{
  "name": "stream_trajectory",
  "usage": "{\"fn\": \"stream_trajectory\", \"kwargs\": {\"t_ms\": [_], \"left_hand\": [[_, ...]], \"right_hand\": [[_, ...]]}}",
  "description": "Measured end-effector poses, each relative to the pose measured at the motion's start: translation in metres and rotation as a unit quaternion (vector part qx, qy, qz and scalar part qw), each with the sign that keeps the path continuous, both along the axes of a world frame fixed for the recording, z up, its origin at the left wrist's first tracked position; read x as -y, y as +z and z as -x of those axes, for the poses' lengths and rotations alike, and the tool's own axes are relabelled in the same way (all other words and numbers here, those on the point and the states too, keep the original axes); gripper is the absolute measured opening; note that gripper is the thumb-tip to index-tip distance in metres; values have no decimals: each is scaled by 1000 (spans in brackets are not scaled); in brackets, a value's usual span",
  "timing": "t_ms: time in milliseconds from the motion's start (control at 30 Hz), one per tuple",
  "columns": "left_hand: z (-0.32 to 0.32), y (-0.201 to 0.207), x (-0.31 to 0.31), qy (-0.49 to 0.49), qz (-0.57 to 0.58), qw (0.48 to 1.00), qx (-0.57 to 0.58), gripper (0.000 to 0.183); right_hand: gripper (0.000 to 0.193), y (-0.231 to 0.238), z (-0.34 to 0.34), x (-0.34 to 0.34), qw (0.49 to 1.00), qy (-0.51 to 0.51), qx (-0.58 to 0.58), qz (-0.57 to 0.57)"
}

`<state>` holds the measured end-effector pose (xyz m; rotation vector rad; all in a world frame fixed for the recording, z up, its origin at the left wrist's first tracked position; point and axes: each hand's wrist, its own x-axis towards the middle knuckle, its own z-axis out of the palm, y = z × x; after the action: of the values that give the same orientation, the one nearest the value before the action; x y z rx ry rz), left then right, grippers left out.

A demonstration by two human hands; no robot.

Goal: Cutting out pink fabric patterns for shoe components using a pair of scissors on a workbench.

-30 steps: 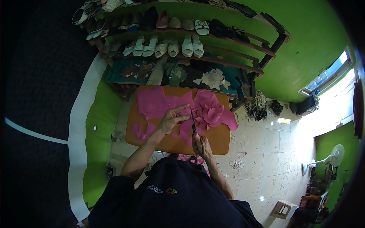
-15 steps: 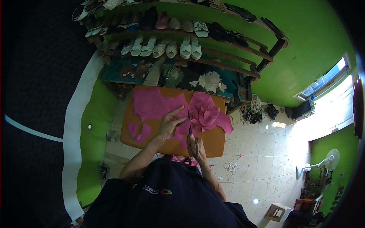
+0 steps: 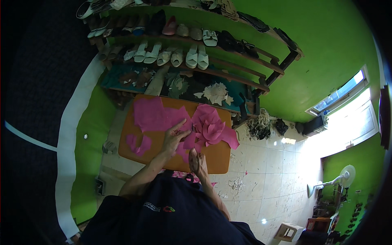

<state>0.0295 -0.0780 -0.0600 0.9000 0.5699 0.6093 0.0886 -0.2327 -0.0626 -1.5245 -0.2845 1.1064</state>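
Observation:
My left hand (image 3: 172,140) is over the middle of the orange-brown table, its fingers and thumb pinching a small pink sheet piece (image 3: 189,141). Just to the right and nearer to me, my right hand (image 3: 197,160) is closed around scissors, mostly hidden by the fingers; the dark blades hardly show against the pink. Beyond the hands lies a large pink sheet (image 3: 152,114) with cut edges. A pile of pink petal-shaped pieces (image 3: 210,126) sits to the right of the left hand's fingertips. At the left, a curved pink offcut (image 3: 139,144) rests on the table.
The small table (image 3: 218,161) has rounded corners. Behind it stands a rack (image 3: 232,71) of shoes and sandals, with pale cut pieces (image 3: 215,94) on its lowest shelf. Scraps (image 3: 237,184) litter the tiled floor at right. A white fan (image 3: 347,176) stands farther right.
The whole view has shifted, so the table and rack appear farther left and slightly lower. Both hands stay close together at the pink piece; the dark scissor blade shows less than before.

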Motion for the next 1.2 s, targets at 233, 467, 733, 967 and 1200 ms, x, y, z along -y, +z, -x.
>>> {"fn": "stream_trajectory", "kwargs": {"t_ms": [233,467,733,967,1200], "left_hand": [[-4,0,1,90,60,994,-1,44],[1,1,8,97,32,995,4,43],[6,-3,13,66,-52,996,-8,40],[7,4,13,58,-42,997,-24,41],[3,6,11,42,-39,998,-32,45]], "right_hand": [[56,2,8,-1,996,-67,34,39],[60,-3,-1,-3,998,27,59,-10],[65,-4,-6,-11,988,44,148,13],[72,-5,-9,-12,971,53,232,32],[62,-2,-13,-12,986,26,160,33]]}}
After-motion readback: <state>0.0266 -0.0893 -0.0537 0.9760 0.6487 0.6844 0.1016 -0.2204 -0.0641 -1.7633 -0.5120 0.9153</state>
